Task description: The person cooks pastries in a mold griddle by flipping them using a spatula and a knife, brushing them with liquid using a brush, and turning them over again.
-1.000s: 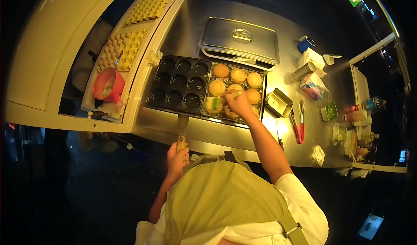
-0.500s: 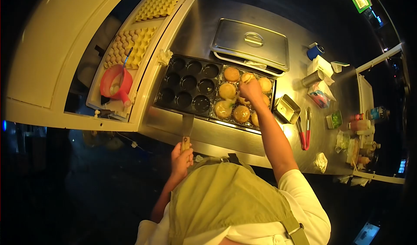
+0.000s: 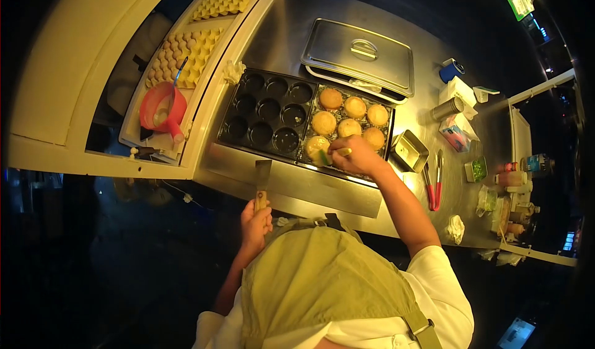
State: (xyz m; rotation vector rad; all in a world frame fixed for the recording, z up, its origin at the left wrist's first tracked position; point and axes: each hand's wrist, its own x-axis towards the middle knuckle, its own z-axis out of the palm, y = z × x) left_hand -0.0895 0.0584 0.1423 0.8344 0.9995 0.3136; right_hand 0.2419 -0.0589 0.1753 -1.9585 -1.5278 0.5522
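My left hand (image 3: 256,222) is wrapped round the wooden handle of a metal scraper (image 3: 262,182), its flat blade pointing up, in front of the pan's near edge. Over the near part of the right-hand pan (image 3: 389,139), my right hand (image 3: 354,154) grips a brush (image 3: 325,157) whose green part shows at the near-left round cake (image 3: 317,147). Several golden cakes sit in that pan's hollows; my right hand hides some of the near row. Beside it on the left, the dark pan (image 3: 268,109) has hollows with no cakes in them.
A lidded steel tray (image 3: 359,58) lies behind the pans. At the left are egg trays (image 3: 186,55) and a pink pot (image 3: 162,107). To the right stand a metal container (image 3: 409,151), red-handled tongs (image 3: 434,188), a steel shaker (image 3: 447,109) and a green-filled tub (image 3: 476,170).
My right hand has moved from the far cakes back toward the near row, and the brush's green part shows again at the near-left cake. My left hand still holds the scraper.
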